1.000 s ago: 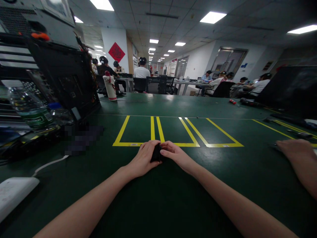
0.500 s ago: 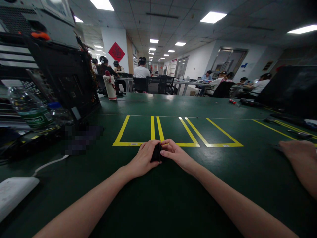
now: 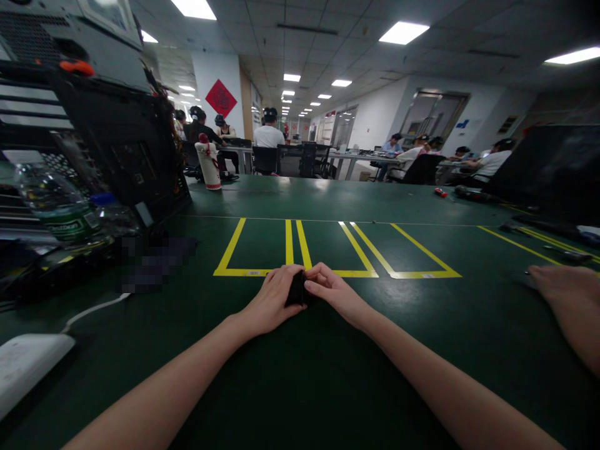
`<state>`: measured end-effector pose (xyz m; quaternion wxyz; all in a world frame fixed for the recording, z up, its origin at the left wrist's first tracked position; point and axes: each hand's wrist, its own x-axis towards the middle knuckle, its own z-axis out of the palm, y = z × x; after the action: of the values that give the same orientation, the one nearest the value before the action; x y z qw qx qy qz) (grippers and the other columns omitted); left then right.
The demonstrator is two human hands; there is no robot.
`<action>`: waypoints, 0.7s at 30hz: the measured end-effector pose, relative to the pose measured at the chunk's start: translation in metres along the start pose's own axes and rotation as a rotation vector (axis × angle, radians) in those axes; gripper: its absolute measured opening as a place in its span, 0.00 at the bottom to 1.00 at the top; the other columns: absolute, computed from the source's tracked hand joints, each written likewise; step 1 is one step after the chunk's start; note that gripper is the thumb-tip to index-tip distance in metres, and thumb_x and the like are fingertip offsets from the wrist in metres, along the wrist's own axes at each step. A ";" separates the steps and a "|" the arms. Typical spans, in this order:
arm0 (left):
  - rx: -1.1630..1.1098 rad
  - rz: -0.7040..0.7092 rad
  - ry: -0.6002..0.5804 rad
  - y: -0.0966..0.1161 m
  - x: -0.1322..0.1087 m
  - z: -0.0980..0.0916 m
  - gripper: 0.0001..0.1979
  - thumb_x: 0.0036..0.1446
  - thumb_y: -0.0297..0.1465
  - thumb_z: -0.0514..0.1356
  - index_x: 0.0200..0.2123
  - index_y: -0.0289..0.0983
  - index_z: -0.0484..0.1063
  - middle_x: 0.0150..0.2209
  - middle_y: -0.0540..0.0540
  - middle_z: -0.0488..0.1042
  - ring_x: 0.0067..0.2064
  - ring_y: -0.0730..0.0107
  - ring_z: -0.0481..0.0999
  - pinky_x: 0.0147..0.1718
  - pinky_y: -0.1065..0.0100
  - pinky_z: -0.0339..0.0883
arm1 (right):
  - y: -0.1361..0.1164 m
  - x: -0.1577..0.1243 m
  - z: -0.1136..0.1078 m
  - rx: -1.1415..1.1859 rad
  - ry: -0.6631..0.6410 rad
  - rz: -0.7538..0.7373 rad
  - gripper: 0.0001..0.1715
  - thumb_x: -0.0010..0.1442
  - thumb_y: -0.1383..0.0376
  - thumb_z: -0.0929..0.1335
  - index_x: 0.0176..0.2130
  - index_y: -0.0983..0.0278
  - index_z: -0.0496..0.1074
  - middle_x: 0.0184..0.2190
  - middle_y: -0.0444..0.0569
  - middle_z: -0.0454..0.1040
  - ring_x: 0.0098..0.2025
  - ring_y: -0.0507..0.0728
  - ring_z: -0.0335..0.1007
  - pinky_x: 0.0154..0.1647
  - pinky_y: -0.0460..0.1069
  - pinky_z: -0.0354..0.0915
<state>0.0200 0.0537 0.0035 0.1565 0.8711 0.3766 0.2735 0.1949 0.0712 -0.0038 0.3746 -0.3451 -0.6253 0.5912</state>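
Observation:
A small black object (image 3: 295, 291), its kind too dark to make out, stands low over the green table (image 3: 300, 387). My left hand (image 3: 275, 292) is closed round its left side, the thumb along the near edge and the fingers over the top. Thumb and fingers of my right hand (image 3: 330, 290) are bent against its right side in a loose pinch. Just beyond both hands lies the front line of yellow tape frames (image 3: 351, 274) stuck on the table top.
A white power strip (image 3: 32, 369) with a cable lies at the left, near water bottles (image 3: 60, 212) and an open computer case (image 3: 126, 144). A white cylinder (image 3: 209, 164) stands farther back. At the right edge, another person's hand (image 3: 565, 294) holds something blurred and dark.
My hands and the black object hardly differ from before. The other person's hand at the right has shifted very slightly.

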 end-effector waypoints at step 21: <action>-0.011 0.000 0.045 -0.003 0.000 0.004 0.28 0.48 0.30 0.58 0.51 0.42 0.48 0.49 0.44 0.59 0.52 0.59 0.58 0.51 0.53 0.52 | 0.004 0.002 -0.001 0.022 -0.024 0.005 0.14 0.50 0.63 0.66 0.38 0.61 0.61 0.36 0.45 0.66 0.42 0.53 0.63 0.46 0.52 0.57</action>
<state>0.0210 0.0553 -0.0007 0.1526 0.8640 0.3783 0.2949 0.1948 0.0733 -0.0076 0.3695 -0.3355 -0.6225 0.6029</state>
